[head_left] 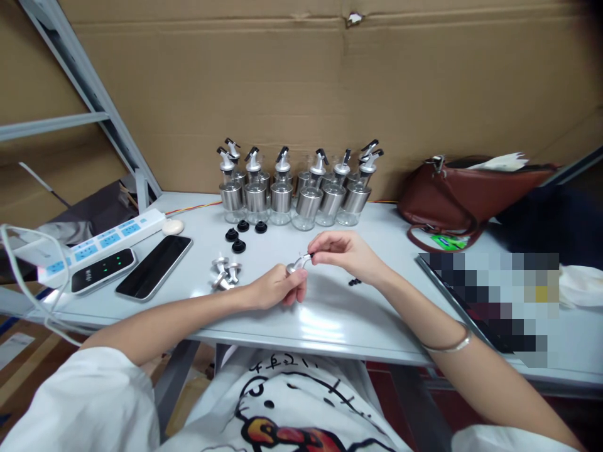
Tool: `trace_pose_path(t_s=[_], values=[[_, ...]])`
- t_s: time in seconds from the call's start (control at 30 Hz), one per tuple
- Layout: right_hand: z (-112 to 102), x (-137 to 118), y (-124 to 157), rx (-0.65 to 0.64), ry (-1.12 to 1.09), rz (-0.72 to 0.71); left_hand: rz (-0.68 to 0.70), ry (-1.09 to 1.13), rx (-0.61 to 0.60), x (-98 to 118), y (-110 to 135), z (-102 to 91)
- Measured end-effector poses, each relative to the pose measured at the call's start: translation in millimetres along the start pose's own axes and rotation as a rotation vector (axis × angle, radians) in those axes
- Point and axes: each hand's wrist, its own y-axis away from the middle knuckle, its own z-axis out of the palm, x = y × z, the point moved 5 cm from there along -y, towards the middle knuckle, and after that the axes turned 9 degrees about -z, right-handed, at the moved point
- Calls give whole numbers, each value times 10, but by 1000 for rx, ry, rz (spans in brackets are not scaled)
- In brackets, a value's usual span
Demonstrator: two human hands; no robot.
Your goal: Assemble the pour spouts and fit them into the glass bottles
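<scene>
Near the front of the table, my left hand [273,289] grips a silver pour spout [298,263] with its narrow end pointing up and to the right. My right hand [346,250] pinches a small black piece [311,255] at that end, its fingertips mostly covering it. Beside my left forearm lie several loose silver spouts [221,280]. Several black stoppers [239,245] sit farther back. A few tiny black parts [355,282] lie under my right wrist. Glass bottles [308,210] with metal bands stand at the back, many topped with silver spouts and black levers.
At the left are a phone [154,268], a black device with green lights [103,271], a white power strip [106,241] and a round white object [173,227]. A brown bag [480,191] and a partly pixelated flat object [443,282] lie right. Cardboard [301,81] stands behind.
</scene>
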Motion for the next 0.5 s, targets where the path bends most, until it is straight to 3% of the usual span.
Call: trace_pose_path(t_s=[0.17, 0.27, 0.37, 0.5], values=[[60, 86, 9, -40, -288, 59, 9, -18, 19, 26, 22, -4], [155, 101, 48, -136, -433, 144, 6, -28, 17, 28, 29, -2], [243, 85, 96, -237, -519, 223, 16, -53, -2, 17, 28, 8], [287, 77, 120, -268, -564, 274, 12, -78, -21, -1, 25, 18]])
